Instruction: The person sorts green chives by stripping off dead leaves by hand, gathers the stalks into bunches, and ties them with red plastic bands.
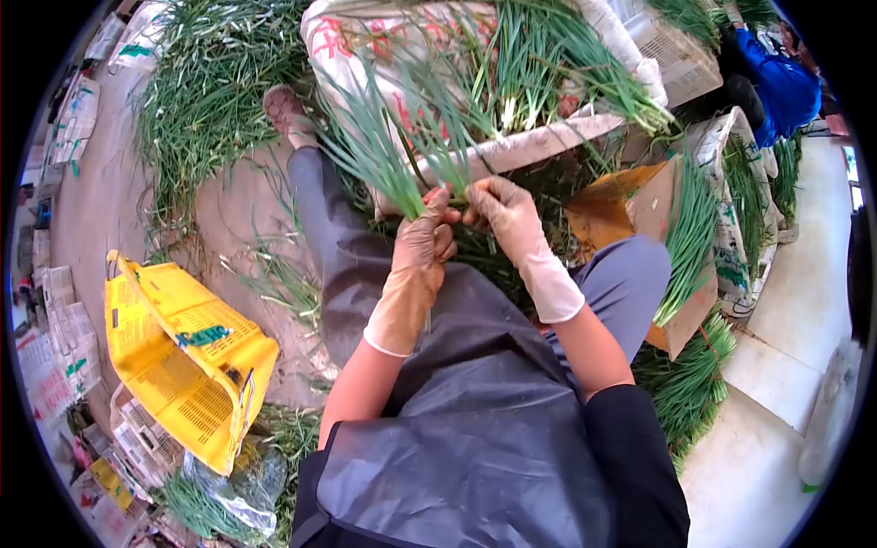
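My left hand [426, 239], in a thin, dirt-stained glove, is closed around a small bunch of scallions [393, 183]. Their green leaves fan up and away from me. Close beside it, my right hand [502, 212], gloved the same way, is pinched on a scallion [448, 169] at its lower end. The fingers hide the ends of the stalks. Just beyond both hands, a pile of scallions [525, 68] lies on a white sack [352, 68] with red writing, their pale ends towards me.
A yellow plastic crate [196, 356] lies tipped at the left. Loose green leaves [219, 100] are heaped at the upper left. On the right, scallions [690, 233] rest on a cardboard box [639, 205]. A person in blue [781, 82] works at the upper right.
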Demonstrator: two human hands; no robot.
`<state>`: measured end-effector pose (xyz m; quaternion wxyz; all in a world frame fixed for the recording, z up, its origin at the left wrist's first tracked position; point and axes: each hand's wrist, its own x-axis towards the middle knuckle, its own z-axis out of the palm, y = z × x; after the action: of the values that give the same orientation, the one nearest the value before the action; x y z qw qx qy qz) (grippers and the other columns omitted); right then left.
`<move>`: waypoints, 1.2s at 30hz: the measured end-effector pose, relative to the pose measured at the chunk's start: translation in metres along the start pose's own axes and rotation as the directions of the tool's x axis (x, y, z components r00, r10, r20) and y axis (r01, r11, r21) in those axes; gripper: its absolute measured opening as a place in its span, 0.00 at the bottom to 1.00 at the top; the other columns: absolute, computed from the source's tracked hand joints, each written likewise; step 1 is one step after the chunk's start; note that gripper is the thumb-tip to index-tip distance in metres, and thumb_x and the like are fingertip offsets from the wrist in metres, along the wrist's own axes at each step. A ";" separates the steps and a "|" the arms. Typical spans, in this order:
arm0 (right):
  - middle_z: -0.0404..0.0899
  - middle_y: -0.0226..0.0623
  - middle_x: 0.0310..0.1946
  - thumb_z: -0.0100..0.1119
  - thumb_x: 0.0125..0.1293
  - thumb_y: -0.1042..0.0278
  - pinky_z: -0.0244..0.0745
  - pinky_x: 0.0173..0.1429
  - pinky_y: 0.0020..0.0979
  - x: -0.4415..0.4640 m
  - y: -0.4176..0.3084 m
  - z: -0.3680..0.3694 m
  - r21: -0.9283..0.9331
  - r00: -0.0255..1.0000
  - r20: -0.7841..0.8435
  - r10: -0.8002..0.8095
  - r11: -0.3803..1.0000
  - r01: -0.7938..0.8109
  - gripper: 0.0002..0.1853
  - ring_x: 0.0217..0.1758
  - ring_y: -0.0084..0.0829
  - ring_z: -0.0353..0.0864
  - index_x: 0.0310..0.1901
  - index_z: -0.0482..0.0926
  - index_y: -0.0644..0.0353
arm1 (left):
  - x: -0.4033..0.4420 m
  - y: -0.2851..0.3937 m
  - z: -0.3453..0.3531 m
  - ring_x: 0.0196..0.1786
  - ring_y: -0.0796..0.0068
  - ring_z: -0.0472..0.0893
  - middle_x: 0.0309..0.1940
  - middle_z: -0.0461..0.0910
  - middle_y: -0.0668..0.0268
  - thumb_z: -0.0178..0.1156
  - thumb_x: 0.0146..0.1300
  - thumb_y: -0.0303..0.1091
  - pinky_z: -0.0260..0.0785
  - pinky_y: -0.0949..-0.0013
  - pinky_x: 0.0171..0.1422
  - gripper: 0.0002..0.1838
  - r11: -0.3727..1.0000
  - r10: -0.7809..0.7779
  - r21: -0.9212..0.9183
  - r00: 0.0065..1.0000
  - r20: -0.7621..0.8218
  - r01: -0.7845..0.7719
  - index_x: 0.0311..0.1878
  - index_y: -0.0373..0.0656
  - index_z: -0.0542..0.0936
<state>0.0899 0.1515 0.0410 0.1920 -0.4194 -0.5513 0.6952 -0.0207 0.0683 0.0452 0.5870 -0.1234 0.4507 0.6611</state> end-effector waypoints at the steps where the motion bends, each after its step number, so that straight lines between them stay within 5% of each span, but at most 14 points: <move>1: 0.76 0.27 0.22 0.56 0.65 0.60 0.67 0.30 0.19 -0.012 0.011 0.001 0.020 0.999 0.036 0.030 0.999 -0.030 0.11 0.25 0.16 0.72 0.33 0.77 0.60 | 0.006 -0.013 -0.007 0.10 0.87 0.55 0.16 0.68 0.74 0.64 0.58 0.36 0.43 0.79 0.14 0.10 1.000 0.000 -0.004 0.997 -0.072 0.000 0.37 0.45 0.74; 3: 0.75 0.26 0.22 0.56 0.64 0.63 0.67 0.29 0.19 -0.031 0.031 0.007 0.225 0.998 0.006 0.056 0.973 -0.056 0.10 0.24 0.16 0.71 0.32 0.77 0.60 | 0.005 -0.025 -0.020 0.09 0.87 0.54 0.15 0.67 0.76 0.65 0.56 0.33 0.43 0.79 0.14 0.10 1.000 -0.007 -0.005 0.999 0.037 0.007 0.34 0.46 0.72; 8: 0.75 0.25 0.20 0.54 0.63 0.67 0.66 0.27 0.17 -0.047 0.051 -0.017 0.051 0.956 -0.289 -0.037 0.997 0.054 0.10 0.20 0.14 0.71 0.26 0.75 0.62 | -0.003 -0.019 -0.024 0.10 0.86 0.56 0.17 0.67 0.77 0.67 0.54 0.31 0.44 0.77 0.15 0.09 0.989 0.148 -0.023 0.987 -0.062 -0.149 0.31 0.46 0.75; 9: 0.78 0.34 0.24 0.54 0.62 0.63 0.71 0.32 0.25 -0.047 0.049 -0.034 -0.248 0.961 -0.272 0.042 0.962 -0.112 0.12 0.25 0.24 0.76 0.27 0.75 0.63 | -0.006 -0.011 -0.027 0.11 0.87 0.56 0.18 0.67 0.78 0.67 0.54 0.31 0.44 0.77 0.15 0.08 0.979 0.193 -0.053 0.980 -0.041 -0.195 0.33 0.45 0.76; 11: 0.79 0.45 0.31 0.52 0.62 0.56 0.73 0.41 0.35 -0.039 0.088 -0.066 -0.879 0.950 -0.201 -0.239 0.472 -0.068 0.16 0.33 0.37 0.79 0.32 0.77 0.63 | -0.008 -0.006 -0.034 0.12 0.87 0.57 0.20 0.69 0.79 0.66 0.56 0.32 0.45 0.78 0.16 0.09 0.979 0.195 -0.059 0.980 0.031 -0.193 0.39 0.43 0.78; 12: 0.77 0.52 0.36 0.50 0.63 0.51 0.69 0.50 0.41 -0.043 0.063 -0.056 -0.721 0.968 -0.227 -0.108 0.686 -0.093 0.20 0.41 0.46 0.77 0.39 0.78 0.63 | -0.008 -0.006 -0.033 0.13 0.87 0.57 0.21 0.71 0.78 0.65 0.56 0.33 0.45 0.79 0.17 0.10 0.984 0.173 -0.054 0.982 0.078 -0.170 0.40 0.42 0.79; 14: 0.80 0.43 0.32 0.49 0.64 0.49 0.72 0.42 0.32 -0.048 0.018 -0.028 -0.179 0.984 -0.002 0.179 0.968 -0.177 0.22 0.34 0.35 0.78 0.42 0.78 0.63 | -0.010 -0.010 -0.023 0.14 0.88 0.57 0.24 0.73 0.78 0.65 0.57 0.34 0.44 0.80 0.18 0.11 0.989 0.147 -0.042 0.980 0.136 -0.142 0.41 0.42 0.79; 18: 0.78 0.31 0.24 0.56 0.64 0.58 0.71 0.36 0.20 -0.035 0.008 -0.015 0.394 0.959 0.219 0.179 0.883 -0.255 0.15 0.28 0.20 0.76 0.39 0.77 0.64 | -0.006 -0.018 -0.014 0.14 0.88 0.57 0.23 0.71 0.78 0.65 0.57 0.35 0.45 0.80 0.17 0.12 0.977 0.109 0.168 0.985 0.134 -0.131 0.43 0.43 0.78; 23: 0.78 0.29 0.27 0.58 0.61 0.74 0.70 0.38 0.19 -0.039 0.020 0.003 0.140 0.960 -0.205 -0.192 0.965 0.223 0.04 0.30 0.16 0.74 0.36 0.77 0.64 | -0.016 -0.028 -0.023 0.13 0.88 0.55 0.26 0.71 0.74 0.64 0.58 0.39 0.43 0.81 0.16 0.15 0.974 0.176 0.157 0.983 -0.061 -0.164 0.45 0.45 0.74; 25: 0.77 0.24 0.30 0.59 0.58 0.80 0.70 0.41 0.19 -0.045 0.034 0.012 -0.099 0.916 -0.109 -0.385 0.921 0.376 0.05 0.33 0.15 0.73 0.36 0.76 0.63 | -0.024 -0.034 -0.015 0.12 0.88 0.56 0.22 0.72 0.75 0.64 0.57 0.34 0.43 0.80 0.15 0.09 0.984 0.148 0.105 0.988 -0.045 -0.143 0.37 0.47 0.73; 32: 0.79 0.30 0.29 0.56 0.59 0.81 0.72 0.42 0.20 -0.038 0.045 0.002 0.299 0.932 -0.352 -0.090 0.932 0.203 0.04 0.34 0.19 0.79 0.36 0.77 0.63 | -0.008 -0.046 -0.042 0.14 0.85 0.63 0.24 0.75 0.72 0.63 0.57 0.31 0.50 0.80 0.16 0.08 0.973 0.208 0.111 0.976 -0.068 -0.200 0.37 0.46 0.74; 33: 0.80 0.34 0.27 0.57 0.58 0.77 0.74 0.42 0.25 -0.033 0.055 -0.015 0.213 0.924 -0.364 -0.115 0.956 0.203 0.05 0.32 0.27 0.80 0.36 0.78 0.61 | -0.005 -0.044 -0.045 0.15 0.84 0.66 0.26 0.77 0.71 0.63 0.57 0.30 0.54 0.80 0.18 0.08 0.950 0.302 0.109 0.948 -0.098 -0.291 0.38 0.46 0.74; 34: 0.80 0.37 0.29 0.57 0.58 0.74 0.74 0.44 0.29 -0.031 0.066 -0.037 -0.265 0.943 -0.275 -0.187 0.958 0.113 0.06 0.34 0.32 0.80 0.37 0.78 0.59 | -0.005 -0.035 -0.048 0.22 0.79 0.73 0.30 0.78 0.69 0.62 0.58 0.30 0.63 0.78 0.24 0.08 0.942 0.335 0.055 0.929 -0.157 -0.331 0.40 0.45 0.74; 36: 0.78 0.41 0.34 0.57 0.56 0.67 0.74 0.45 0.36 -0.022 0.068 -0.066 -0.809 0.958 -0.130 -0.255 0.586 0.046 0.08 0.39 0.41 0.79 0.38 0.78 0.55 | -0.023 0.000 -0.034 0.30 0.78 0.76 0.33 0.79 0.63 0.60 0.60 0.30 0.66 0.80 0.31 0.11 0.920 0.390 0.056 0.920 -0.042 -0.388 0.44 0.41 0.73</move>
<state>0.1684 0.1542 -0.0162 0.1057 -0.4902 -0.8107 0.3022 -0.0267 0.0281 0.0415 0.4347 -0.0349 0.4966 0.7505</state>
